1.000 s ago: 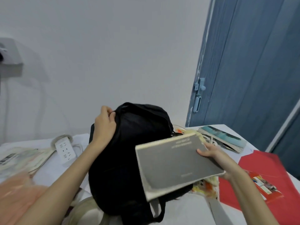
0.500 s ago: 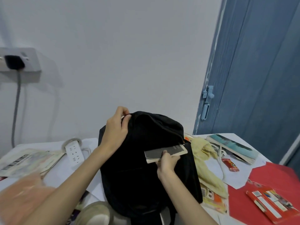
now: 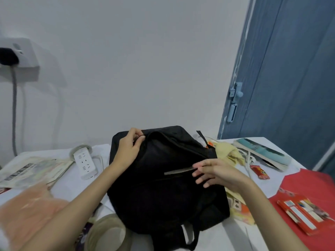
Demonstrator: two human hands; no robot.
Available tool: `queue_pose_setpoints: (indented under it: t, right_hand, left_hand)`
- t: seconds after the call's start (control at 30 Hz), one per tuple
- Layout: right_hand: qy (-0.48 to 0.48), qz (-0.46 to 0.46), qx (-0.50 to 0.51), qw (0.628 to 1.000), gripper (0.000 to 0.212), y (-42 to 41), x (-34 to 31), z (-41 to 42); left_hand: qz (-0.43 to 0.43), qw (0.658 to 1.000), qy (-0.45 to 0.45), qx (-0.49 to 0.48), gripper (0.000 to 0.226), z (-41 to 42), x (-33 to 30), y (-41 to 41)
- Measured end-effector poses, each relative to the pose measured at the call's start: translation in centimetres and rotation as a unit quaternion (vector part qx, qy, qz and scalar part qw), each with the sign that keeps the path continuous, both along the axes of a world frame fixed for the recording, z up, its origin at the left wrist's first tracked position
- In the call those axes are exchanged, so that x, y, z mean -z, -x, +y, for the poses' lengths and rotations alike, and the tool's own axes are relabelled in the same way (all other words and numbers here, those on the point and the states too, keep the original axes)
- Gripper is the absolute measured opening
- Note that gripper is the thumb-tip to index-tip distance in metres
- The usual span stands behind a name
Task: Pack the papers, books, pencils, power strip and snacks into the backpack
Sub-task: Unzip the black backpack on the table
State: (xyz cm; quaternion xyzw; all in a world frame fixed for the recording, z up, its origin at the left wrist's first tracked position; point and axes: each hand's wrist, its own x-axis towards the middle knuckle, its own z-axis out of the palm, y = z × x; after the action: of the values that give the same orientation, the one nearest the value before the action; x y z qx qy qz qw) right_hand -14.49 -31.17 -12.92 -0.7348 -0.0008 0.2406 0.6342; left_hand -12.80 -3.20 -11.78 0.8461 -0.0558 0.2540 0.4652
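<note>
Right hand (image 3: 217, 173) has released the book (image 3: 178, 172), now nearly sunk into the backpack (image 3: 163, 192).

Left hand (image 3: 127, 151) pinches top rim of black fabric backpack (image 3: 163, 187); right hand (image 3: 215, 173), fingers extended, touches grey book edge (image 3: 178, 172) protruding from opening.

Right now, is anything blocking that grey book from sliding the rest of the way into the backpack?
Nothing visible. The left hand holds the backpack mouth open, the book is mostly inside, and the right hand's fingers touch its exposed edge.
</note>
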Motion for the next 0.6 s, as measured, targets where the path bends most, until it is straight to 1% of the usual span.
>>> queue_pose_setpoints:
  t: [0.07, 0.1, 0.13, 0.17, 0.2, 0.23, 0.27, 0.3, 0.33, 0.37, 0.4, 0.43, 0.5, 0.57, 0.6]
  right_hand:
    - [0.061, -0.125, -0.042, 0.989, 0.013, 2.0, 0.4, 1.1]
    - [0.105, -0.217, -0.019, 0.97, 0.013, 2.5, 1.0, 1.8]
    - [0.172, -0.326, 0.025, 0.929, 0.021, 2.5, 1.6, 2.6]
    - [0.256, -0.427, 0.059, 0.865, 0.035, 2.2, 2.0, 3.4]
    - [0.332, -0.504, 0.069, 0.795, 0.053, 1.8, 2.3, 4.2]
    - [0.39, -0.544, 0.057, 0.74, 0.072, 1.3, 2.5, 4.9]
    - [0.435, -0.551, 0.023, 0.712, 0.088, 0.6, 2.7, 5.6]
    - [0.47, -0.544, -0.011, 0.695, 0.102, 0.0, 2.8, 6.2]
    - [0.497, -0.526, -0.039, 0.689, 0.113, -0.8, 2.9, 6.9]
    - [0.52, -0.491, -0.058, 0.697, 0.118, -1.6, 3.1, 7.4]
    - [0.536, -0.462, -0.064, 0.704, 0.118, -2.4, 3.3, 7.8]
    - [0.54, -0.451, -0.059, 0.708, 0.114, -3.0, 3.4, 8.1]
    - [0.516, -0.481, -0.044, 0.708, 0.092, -4.1, 3.3, 8.6]
    - [0.467, -0.518, -0.011, 0.717, 0.069, -5.2, 2.5, 9.1]
    - [0.441, -0.527, 0.011, 0.726, 0.061, -5.6, 1.9, 9.6]
  left_hand:
    - [0.02, 1.0, -0.017, -0.008, 0.018, 0.8, 1.1, 0.4]
    - [0.023, 0.999, -0.034, -0.017, 0.017, 1.3, 1.6, 0.7]
    - [0.022, 0.998, -0.049, -0.029, 0.014, 1.8, 2.0, 1.2]
    - [0.021, 0.997, -0.058, -0.037, 0.01, 2.2, 2.3, 1.7]
    - [0.025, 0.997, -0.066, -0.041, 0.009, 2.5, 2.5, 2.4]
    - [0.029, 0.996, -0.072, -0.04, 0.011, 2.6, 2.6, 3.0]
    - [0.03, 0.996, -0.08, -0.037, 0.014, 2.6, 2.7, 3.7]
    - [0.028, 0.995, -0.088, -0.035, 0.015, 2.7, 2.5, 4.5]
    - [0.027, 0.994, -0.097, -0.043, 0.015, 2.9, 2.4, 5.4]
    - [0.031, 0.993, -0.105, -0.049, 0.015, 3.3, 2.2, 6.4]
    - [0.044, 0.991, -0.115, -0.05, 0.019, 3.7, 1.9, 7.5]
    - [0.071, 0.989, -0.127, -0.039, 0.027, 4.3, 1.6, 8.7]
    - [0.17, 0.972, -0.163, 0.02, 0.038, 5.0, 1.0, 11.3]
    - [0.289, 0.931, -0.212, 0.073, 0.041, 4.8, 0.8, 13.7]
    - [0.337, 0.905, -0.246, 0.077, 0.041, 4.6, 1.1, 14.6]
